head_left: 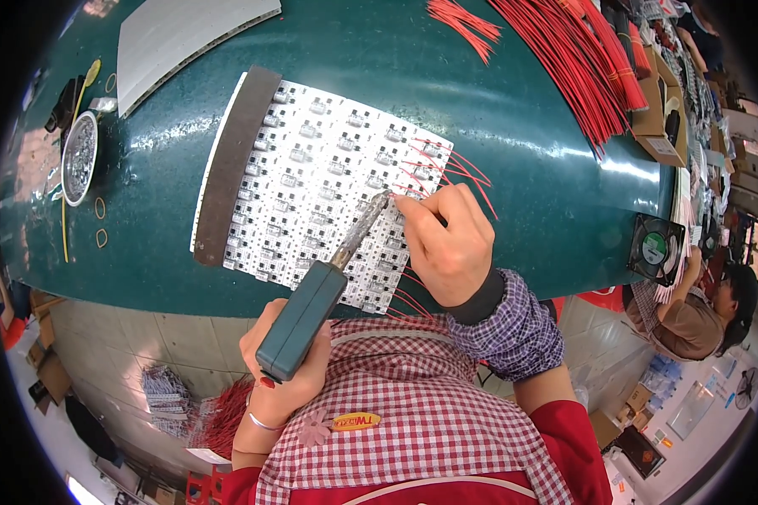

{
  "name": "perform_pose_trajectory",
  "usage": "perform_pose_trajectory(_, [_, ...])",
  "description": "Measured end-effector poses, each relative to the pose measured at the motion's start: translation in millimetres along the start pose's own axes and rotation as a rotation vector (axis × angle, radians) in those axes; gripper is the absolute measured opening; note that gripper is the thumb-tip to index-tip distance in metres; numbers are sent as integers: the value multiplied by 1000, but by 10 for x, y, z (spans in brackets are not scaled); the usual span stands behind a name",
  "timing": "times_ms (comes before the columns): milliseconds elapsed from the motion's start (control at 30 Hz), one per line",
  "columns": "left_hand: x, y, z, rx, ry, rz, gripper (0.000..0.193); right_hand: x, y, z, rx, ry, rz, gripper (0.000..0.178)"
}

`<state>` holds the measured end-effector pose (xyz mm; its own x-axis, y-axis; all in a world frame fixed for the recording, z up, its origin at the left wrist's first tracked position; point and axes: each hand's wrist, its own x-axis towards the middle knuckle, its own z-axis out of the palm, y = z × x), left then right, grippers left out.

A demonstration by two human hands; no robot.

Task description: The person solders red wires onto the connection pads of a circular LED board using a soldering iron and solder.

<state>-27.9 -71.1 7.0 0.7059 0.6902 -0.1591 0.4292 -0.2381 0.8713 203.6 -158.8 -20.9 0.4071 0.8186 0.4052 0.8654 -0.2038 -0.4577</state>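
Note:
My left hand (305, 374) is wrapped round the dark green handle of a soldering iron (301, 321). Its metal tip reaches up and right, meeting the right part of a white circuit board panel (312, 189) close to my right fingertips. My right hand (451, 248) is closed in a pinch there, apparently on a thin red wire whose length is mostly hidden by the fingers. Several red wires (467, 171) stick out from the panel's right edge, above and below my right hand. A dark flat bar (237, 160) lies across the panel's left end.
A pale board (189, 42) and a white bowl (79, 160) of small parts are at the left of the green table (143, 261). Red wire bundles (564, 67), a cardboard box (659, 126) and a small fan (653, 249) are at right, near another person (691, 316).

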Motion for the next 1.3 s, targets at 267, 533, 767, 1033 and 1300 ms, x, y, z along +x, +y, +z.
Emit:
perform_pose_trajectory(267, [-27, 3, 26, -21, 22, -25, 18, -25, -33, 41, -56, 9, -27, 31])
perform_pose_trajectory(533, [-119, -137, 23, 45, 70, 69, 22, -9, -48, 17, -59, 0, -11, 31])
perform_pose_trajectory(767, [-118, -86, 50, -20, 95, 28, 23, -11, -44, 27, -52, 7, -7, 31])
perform_pose_trajectory(1033, [-21, 2, 73, -32, 67, 31, 19, -23, -39, 28, -33, 5, 10, 32])
perform_pose_trajectory(1300, [-28, -32, 69, -29, 53, 33, 17, -31, -46, 29, -53, -4, 11, 32])
